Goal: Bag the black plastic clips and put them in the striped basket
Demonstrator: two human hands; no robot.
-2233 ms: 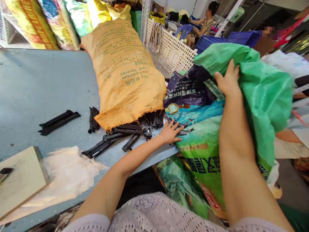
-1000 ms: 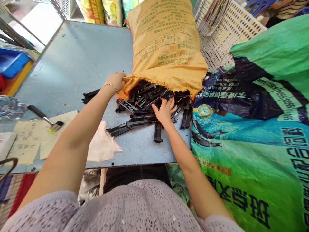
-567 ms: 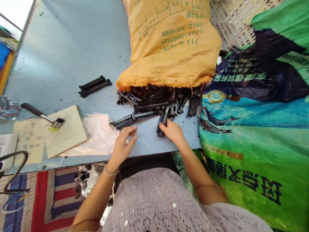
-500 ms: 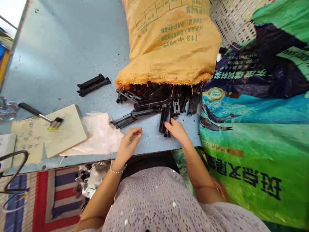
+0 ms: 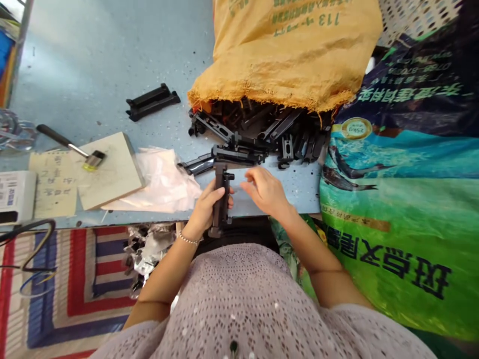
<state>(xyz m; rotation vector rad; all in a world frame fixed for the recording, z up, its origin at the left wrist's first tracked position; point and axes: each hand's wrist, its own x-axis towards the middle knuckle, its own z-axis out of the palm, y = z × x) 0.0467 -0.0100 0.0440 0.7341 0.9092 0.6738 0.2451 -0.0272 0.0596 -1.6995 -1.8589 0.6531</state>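
My left hand [image 5: 207,205] is wrapped round a long black plastic part [image 5: 220,204], held upright over the table's front edge with the thumb across its face. Short pegs stick out from the part's right side. Just to the right of it, my right hand [image 5: 266,193] is half curled, with thumb and fingers slightly apart and nothing visible between them. Beyond both hands lies a pile of similar black plastic parts [image 5: 243,147], spilling from the mouth of an orange woven sack [image 5: 288,70]. The sack hides the rest of the pile.
Two black parts [image 5: 152,102] lie side by side on the blue table [image 5: 112,55]. At left are a hammer-like tool [image 5: 69,142], a pale board [image 5: 108,174], pink plastic bags [image 5: 160,182] and a handwritten note [image 5: 56,187]. A large green and blue sack [image 5: 392,209] stands at right.
A black part has left the pile's front edge and is now in my left hand. My right hand has let go of it and stands beside it. The view has shifted slightly.
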